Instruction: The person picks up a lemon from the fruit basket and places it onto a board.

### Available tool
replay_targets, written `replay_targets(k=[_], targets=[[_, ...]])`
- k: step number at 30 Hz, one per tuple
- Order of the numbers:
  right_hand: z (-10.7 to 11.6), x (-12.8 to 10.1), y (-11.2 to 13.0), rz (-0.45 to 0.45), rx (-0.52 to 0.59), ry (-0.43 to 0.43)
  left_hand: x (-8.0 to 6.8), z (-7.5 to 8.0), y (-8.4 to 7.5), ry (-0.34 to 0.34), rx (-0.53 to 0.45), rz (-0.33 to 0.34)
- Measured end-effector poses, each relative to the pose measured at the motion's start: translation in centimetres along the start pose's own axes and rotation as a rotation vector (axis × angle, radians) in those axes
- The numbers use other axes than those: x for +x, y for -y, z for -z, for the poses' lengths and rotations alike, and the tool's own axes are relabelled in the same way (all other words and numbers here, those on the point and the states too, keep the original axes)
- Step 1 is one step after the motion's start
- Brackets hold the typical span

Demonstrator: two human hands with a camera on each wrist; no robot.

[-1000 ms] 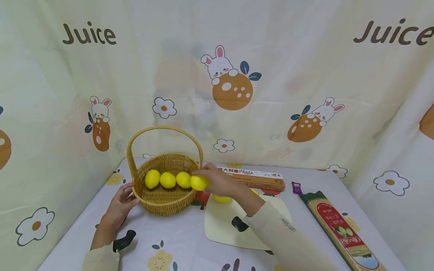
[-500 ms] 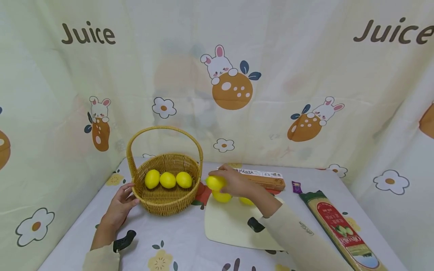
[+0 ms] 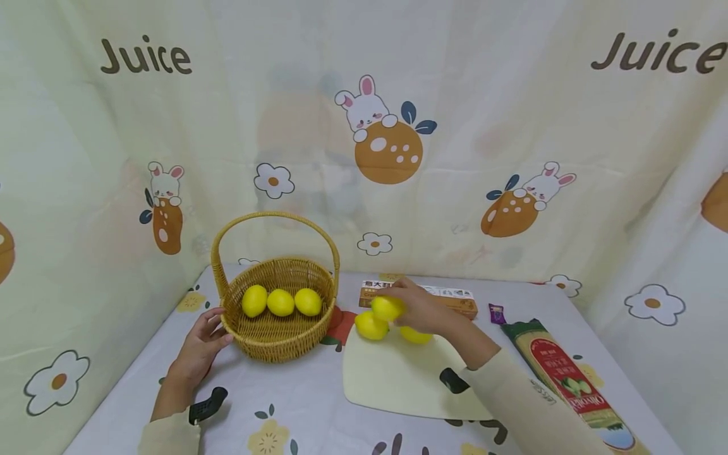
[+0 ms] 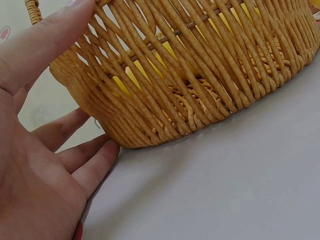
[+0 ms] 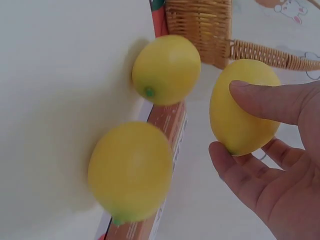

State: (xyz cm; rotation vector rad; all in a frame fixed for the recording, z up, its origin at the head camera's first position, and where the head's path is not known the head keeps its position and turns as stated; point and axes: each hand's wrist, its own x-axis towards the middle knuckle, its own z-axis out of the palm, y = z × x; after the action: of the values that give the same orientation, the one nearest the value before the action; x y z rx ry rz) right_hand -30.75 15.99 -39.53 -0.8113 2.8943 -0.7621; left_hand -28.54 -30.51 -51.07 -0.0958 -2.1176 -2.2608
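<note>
Hands: right hand [image 3: 423, 308] pinches a lemon [image 3: 387, 308] above the mat [image 3: 398, 379] | left hand [image 3: 199, 347], fingers straight, touches the basket [image 3: 275, 338] | basket lies left of lemon.

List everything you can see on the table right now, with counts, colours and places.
basket: one, tan wicker with a hoop handle, left part of the table
lemons in basket: three, yellow, in a row
lemons on mat: two, yellow, far edge of the mat
held lemon: one, yellow, above the mat
mat: one, pale cream, centre
pasta box: one, orange-brown, behind the mat
spaghetti packet: one, red and green, right
purple wrapper: one, beside the packet
left hand: fingers straight against the basket wall
right hand: pinching the held lemon
</note>
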Motion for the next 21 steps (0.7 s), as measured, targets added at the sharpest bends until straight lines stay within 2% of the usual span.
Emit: replay_targets(k=[12, 17, 21], targets=[[2.1, -1.6, -1.9, -0.079, -0.032, -0.032, -0.1, -0.2, -0.6, -0.018, 0.038, 0.019], [2.8, -2.2, -2.6, -0.087, -0.04, -0.037, -0.1, -0.3, -0.7, -0.017, 0.033, 0.016], [3.0, -2.4, -2.9, -0.092, -0.02, -0.034, -0.5, 0.1, -0.9, -0.014, 0.04, 0.014]])
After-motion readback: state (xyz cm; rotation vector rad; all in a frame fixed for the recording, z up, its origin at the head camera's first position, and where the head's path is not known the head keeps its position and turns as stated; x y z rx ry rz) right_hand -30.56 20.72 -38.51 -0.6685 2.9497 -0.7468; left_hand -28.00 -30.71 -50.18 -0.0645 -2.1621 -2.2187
